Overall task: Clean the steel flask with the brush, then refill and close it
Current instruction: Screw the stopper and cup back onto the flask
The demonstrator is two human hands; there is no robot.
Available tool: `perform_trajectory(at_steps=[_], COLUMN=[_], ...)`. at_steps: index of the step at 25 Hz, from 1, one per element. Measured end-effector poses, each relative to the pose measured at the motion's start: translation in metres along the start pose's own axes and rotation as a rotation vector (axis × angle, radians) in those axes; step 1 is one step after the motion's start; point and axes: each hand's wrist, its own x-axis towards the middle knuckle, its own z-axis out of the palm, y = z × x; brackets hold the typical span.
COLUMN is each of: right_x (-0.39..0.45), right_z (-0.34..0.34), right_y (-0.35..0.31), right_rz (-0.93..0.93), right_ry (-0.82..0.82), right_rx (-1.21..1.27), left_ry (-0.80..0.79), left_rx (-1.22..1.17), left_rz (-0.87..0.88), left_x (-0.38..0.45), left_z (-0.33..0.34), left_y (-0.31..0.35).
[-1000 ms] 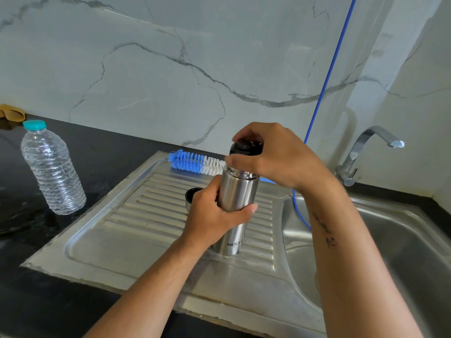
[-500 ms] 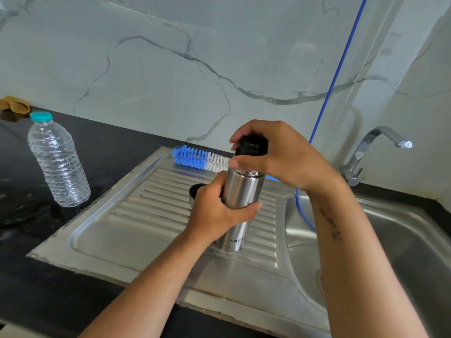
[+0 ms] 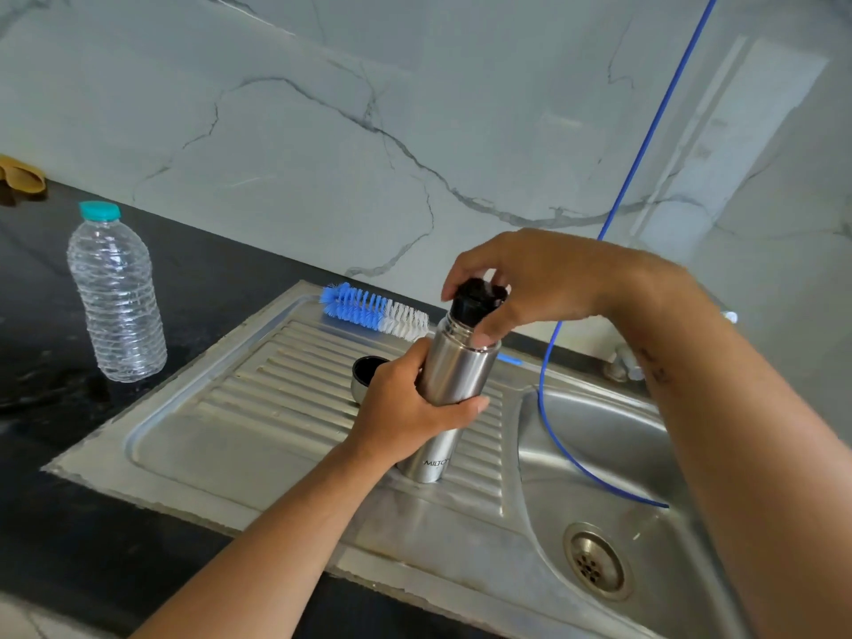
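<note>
One steel flask (image 3: pixel 454 375), upright on the sink's ribbed drainboard (image 3: pixel 286 385); left hand (image 3: pixel 405 408) wraps its body, fingers curled round. Right hand (image 3: pixel 530 274) pinches the black stopper (image 3: pixel 477 297) at the flask's mouth. Brush (image 3: pixel 373 311) lies behind; steel cap (image 3: pixel 364 375) beside the flask; plastic bottle (image 3: pixel 115 297) on the dark worktop (image 3: pixel 207 279).

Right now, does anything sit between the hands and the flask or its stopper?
Nothing visible does. The left hand already grips the steel flask, and the right hand holds the black stopper at its mouth. The brush and cup lid lie behind.
</note>
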Motion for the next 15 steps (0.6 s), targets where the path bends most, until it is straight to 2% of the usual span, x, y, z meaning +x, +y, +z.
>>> perform_trajectory(at_steps=[3,6,9,12,15], right_x=[0.003,0.005,0.008,0.008,0.003], right_z=[-0.009,-0.008,0.007,0.004,-0.017], right_y=[-0.008,-0.011,-0.017,-0.025,-0.025], right_rz=[-0.039,-0.021,0.125,0.247,0.165], right_ry=[-0.118,-0.079,0.0,-0.04,-0.137], right_rx=[-0.025,-0.116,-0.252,-0.275,-0.244], left_ry=[-0.004,-0.002,-0.005,-0.002,-0.007], left_rx=[-0.01,-0.007,0.005,0.011,0.005], left_rz=[-0.008,-0.021,-0.031,-0.036,-0.032], left_x=[-0.001,-0.001,-0.001,-0.002,-0.002], left_z=[-0.001,-0.001,-0.001,-0.001,-0.001], left_y=[0.002,0.002,0.001,0.001,-0.001])
